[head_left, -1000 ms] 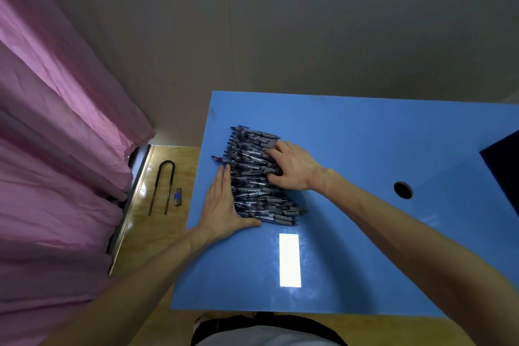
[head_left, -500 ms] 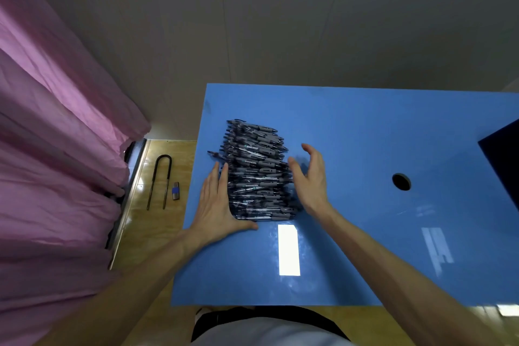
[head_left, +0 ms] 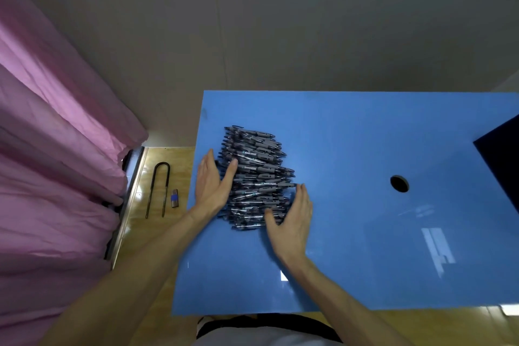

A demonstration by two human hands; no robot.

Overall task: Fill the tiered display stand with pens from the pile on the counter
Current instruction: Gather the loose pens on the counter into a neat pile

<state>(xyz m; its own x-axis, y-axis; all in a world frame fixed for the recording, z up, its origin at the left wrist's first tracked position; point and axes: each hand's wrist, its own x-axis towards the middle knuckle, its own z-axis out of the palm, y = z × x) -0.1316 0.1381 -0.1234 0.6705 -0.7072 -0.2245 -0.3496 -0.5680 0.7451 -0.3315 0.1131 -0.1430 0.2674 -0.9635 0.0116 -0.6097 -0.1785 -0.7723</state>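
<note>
A pile of grey and black pens (head_left: 257,174) lies on the left part of the blue counter (head_left: 351,135). My left hand (head_left: 210,187) lies flat against the pile's left side, fingers straight, thumb resting on the pens. My right hand (head_left: 293,219) is against the pile's near right corner, fingers straight and thumb touching the lower pens. Neither hand grips a pen. A dark object (head_left: 502,157) juts in at the right edge; whether it is the display stand I cannot tell.
A round hole (head_left: 399,183) sits in the counter to the right of the pile. Left of the counter, on the wooden floor, lie a black U-shaped bar (head_left: 158,188) and a small lighter (head_left: 175,197). A pink curtain (head_left: 56,163) hangs at the left.
My right hand left the top of the pile, moved to its right side, then came down to the near right corner. My left hand stayed on the left side, its thumb now on the pens.
</note>
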